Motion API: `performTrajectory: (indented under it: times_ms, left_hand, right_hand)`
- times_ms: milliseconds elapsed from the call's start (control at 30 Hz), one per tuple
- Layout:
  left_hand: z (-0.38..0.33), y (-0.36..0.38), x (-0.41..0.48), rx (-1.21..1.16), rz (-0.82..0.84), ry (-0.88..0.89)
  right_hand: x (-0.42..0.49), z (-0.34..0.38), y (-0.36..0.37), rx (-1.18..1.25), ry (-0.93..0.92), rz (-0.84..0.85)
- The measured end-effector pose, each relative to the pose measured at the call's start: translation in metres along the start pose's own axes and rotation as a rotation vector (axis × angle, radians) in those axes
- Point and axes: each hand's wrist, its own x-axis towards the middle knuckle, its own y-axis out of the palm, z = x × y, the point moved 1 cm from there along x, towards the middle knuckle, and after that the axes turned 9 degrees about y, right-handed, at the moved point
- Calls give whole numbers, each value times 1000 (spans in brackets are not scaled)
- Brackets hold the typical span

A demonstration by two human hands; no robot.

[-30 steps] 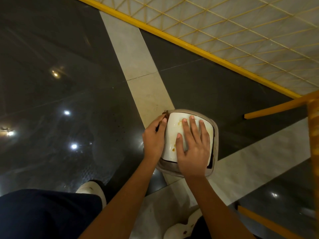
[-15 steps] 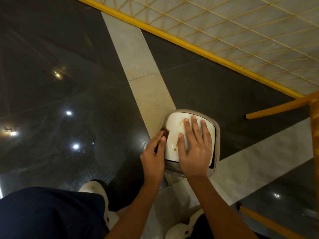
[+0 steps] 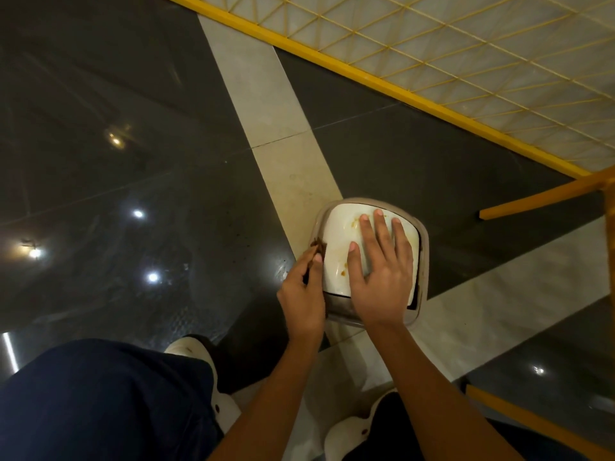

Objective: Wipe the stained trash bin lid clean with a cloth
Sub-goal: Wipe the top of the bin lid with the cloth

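Pressing right hand (image 3: 382, 284) flat on stained lid (image 3: 336, 247), fingers (image 3: 381, 229) spread; left hand (image 3: 303, 294) pinching brown cloth (image 3: 317, 245) at lid edge.

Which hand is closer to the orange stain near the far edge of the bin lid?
Right. The right hand lies flat on the lid, index fingertip beside the stain; the left hand pinches the cloth at the lid's left edge.

We see a dark polished floor (image 3: 100, 128) crossed by a pale tile stripe (image 3: 266, 94) from upper centre. A yellow-framed lattice panel (image 3: 466, 44) fills the upper right, a yellow bar (image 3: 539, 197) juts in at right, and a white shoe (image 3: 196, 352) sits at bottom centre.
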Motion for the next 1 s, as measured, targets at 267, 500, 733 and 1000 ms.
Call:
performTrajectory:
  times_ms: [267, 500, 733, 1000]
  left_hand:
    - [5, -2, -17, -33, -69, -23]
    - [11, -5, -42, -104, -128, -42]
    - [6, -3, -56, -86, -141, -24]
    - [7, -3, -46, -69, -133, -55]
  right_hand:
    - [0, 1, -1, -9, 10, 19]
    - [0, 2, -2, -7, 11, 17]
    - [0, 0, -1, -9, 3, 14]
    - [0, 0, 0, -16, 0, 15]
